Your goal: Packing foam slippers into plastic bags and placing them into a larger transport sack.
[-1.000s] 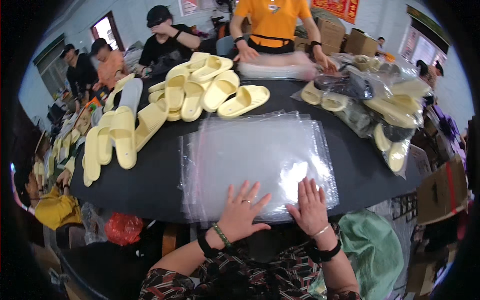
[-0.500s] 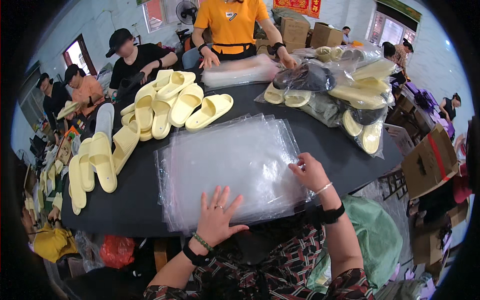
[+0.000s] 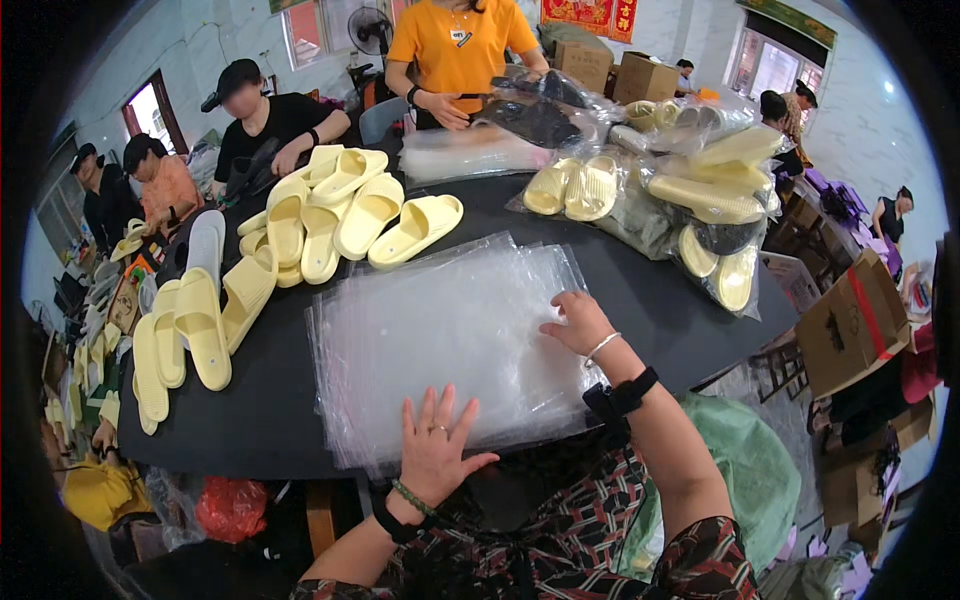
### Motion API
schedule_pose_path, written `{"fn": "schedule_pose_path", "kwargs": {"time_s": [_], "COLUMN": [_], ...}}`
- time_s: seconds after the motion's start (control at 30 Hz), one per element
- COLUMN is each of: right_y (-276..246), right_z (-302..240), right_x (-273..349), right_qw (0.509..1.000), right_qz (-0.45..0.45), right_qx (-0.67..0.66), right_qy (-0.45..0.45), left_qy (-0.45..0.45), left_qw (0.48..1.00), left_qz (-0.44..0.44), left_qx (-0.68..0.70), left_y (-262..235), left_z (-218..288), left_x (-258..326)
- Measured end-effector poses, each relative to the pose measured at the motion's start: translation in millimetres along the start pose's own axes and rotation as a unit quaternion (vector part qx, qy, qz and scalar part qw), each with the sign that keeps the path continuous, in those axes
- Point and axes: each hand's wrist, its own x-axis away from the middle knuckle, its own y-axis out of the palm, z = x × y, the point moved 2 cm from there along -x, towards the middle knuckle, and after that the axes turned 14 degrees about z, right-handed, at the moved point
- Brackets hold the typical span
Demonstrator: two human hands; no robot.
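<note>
A stack of clear plastic bags [image 3: 425, 345] lies at the centre of the frame, its sheets slightly fanned at the edges, on a dark table [image 3: 255, 430]. The left hand [image 3: 437, 450] is spread, palm down, on the lower part of the stack, fingers apart and gripping nothing. The right hand [image 3: 580, 328] is at the stack's right side with fingers curled and thumb drawn near them; whether a bag edge is pinched there cannot be told. Left of centre, pale yellow slippers [image 3: 415, 230] are heaped and overlapping, with a grey slipper [image 3: 207, 245] among them. At upper right, slippers in clear bags [image 3: 705, 195] form a pile. At top centre, a co-worker in an orange shirt [image 3: 460, 50] stands behind a second bag stack [image 3: 465, 155]. A red plastic bag [image 3: 230, 508] is at lower left, below the table edge; a green sack [image 3: 745, 470] is at lower right. A cardboard box [image 3: 845, 340] with a red strip is at the right of the frame.
</note>
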Motion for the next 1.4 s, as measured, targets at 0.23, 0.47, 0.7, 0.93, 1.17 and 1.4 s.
{"fn": "schedule_pose_path", "kwargs": {"time_s": [0.23,0.47,0.7,0.93,1.17,1.4], "right_y": [12,18,-9,-36,-28,5], "right_z": [-8,-7,10,16,-30,-15], "right_x": [-9,-14,-4,20,63,77], "right_qw": [0.997,0.997,0.985,0.984,0.964,0.958], "right_qz": [0.054,-0.051,-0.037,0.049,0.122,-0.106], "right_qx": [0.052,0.054,-0.059,-0.005,0.169,0.205], "right_qy": [0.020,0.037,0.157,0.172,-0.167,-0.171], "left_qy": [0.004,0.003,0.009,0.019,-0.010,-0.013], "left_qw": [1.000,1.000,1.000,1.000,1.000,0.999], "left_qz": [0.007,-0.003,-0.006,-0.022,-0.024,-0.031], "left_qx": [-0.008,0.009,0.003,0.001,0.000,0.028], "left_y": [3,5,-12,-3,-4,-12], "left_z": [-2,0,5,-2,2,9], "left_x": [6,6,-4,-7,-4,-15]}}
